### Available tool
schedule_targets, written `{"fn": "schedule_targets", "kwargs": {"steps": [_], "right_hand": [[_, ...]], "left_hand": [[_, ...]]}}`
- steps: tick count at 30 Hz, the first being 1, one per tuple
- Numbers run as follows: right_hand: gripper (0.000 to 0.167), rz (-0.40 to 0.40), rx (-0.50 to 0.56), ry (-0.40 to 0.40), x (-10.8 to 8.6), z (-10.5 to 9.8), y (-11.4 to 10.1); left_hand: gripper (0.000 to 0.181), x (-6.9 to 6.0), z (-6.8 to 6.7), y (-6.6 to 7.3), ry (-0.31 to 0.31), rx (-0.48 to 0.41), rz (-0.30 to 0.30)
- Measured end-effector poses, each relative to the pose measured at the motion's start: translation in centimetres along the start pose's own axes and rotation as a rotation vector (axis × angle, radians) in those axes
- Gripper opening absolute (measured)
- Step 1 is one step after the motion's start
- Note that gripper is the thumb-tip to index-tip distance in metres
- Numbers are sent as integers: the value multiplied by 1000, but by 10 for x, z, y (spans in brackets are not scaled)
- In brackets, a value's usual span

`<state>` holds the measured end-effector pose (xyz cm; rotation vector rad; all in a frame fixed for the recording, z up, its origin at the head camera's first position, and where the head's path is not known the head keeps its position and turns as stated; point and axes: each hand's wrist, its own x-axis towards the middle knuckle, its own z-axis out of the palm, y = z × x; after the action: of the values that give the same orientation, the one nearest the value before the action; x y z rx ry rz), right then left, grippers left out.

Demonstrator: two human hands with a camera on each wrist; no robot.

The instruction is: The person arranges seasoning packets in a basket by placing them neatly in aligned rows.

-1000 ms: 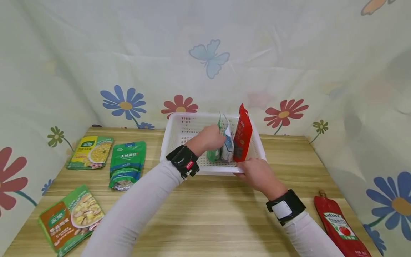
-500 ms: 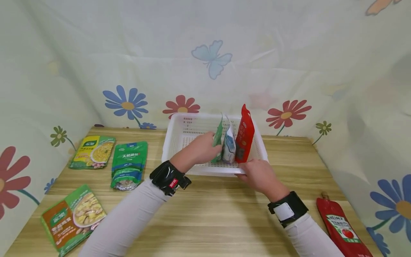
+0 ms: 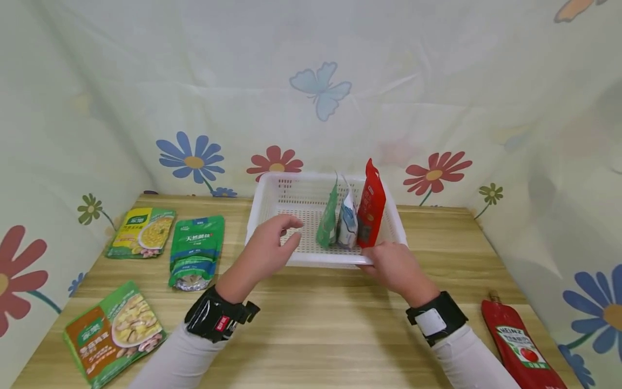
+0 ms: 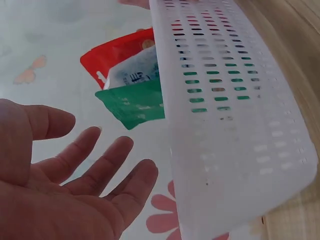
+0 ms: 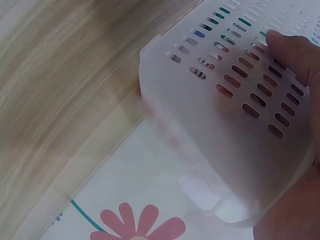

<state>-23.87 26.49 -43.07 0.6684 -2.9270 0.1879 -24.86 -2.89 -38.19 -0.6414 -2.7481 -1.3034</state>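
Observation:
A white perforated plastic basket (image 3: 311, 259) stands at the back of the table. Inside its right half, three pouches stand on edge side by side: a green pouch (image 3: 328, 221), a white-and-blue pouch (image 3: 347, 224) and a tall red pouch (image 3: 371, 213). My right hand (image 3: 394, 267) grips the front rim near the right corner, and in the right wrist view its thumb (image 5: 290, 52) lies against the outer wall. My left hand (image 3: 267, 246) hovers at the basket's front left, fingers spread and loosely bent. The left wrist view shows this hand (image 4: 75, 185) holding nothing.
On the left lie a yellow-green soup packet (image 3: 141, 232), a green salt pouch (image 3: 196, 251) and a brown-green soup packet (image 3: 115, 332). A red Heinz ketchup pouch (image 3: 522, 343) lies at the right. A flowered curtain (image 3: 233, 102) hangs behind the wooden table (image 3: 316, 329).
My left hand has let go of the green pouch and drawn back left toward the basket's front left. The green pouch stands by itself. My right hand keeps its grip on the rim.

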Motion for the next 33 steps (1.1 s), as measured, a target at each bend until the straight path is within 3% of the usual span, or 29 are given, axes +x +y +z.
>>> {"fn": "schedule_targets", "kwargs": {"steps": [3, 9, 16, 21, 28, 33], "right_hand": [[25, -6, 6, 10, -1, 0, 1], [24, -13, 11, 40, -2, 3, 2], [27, -31, 42, 63, -1, 3, 3], [25, -31, 39, 60, 1, 4, 2], [24, -28, 27, 59, 0, 5, 2], [23, -41, 19, 76, 0, 6, 1]], "left_hand": [[26, -12, -5, -10, 43, 33, -23], [27, -27, -19, -32, 67, 47, -138], [25, -43, -42, -56, 167, 12, -216], [31, -55, -63, -76, 224, 89, -266], [43, -61, -101, -118, 130, 244, -410], [44, -62, -128, -144, -4, 310, -555]]}}
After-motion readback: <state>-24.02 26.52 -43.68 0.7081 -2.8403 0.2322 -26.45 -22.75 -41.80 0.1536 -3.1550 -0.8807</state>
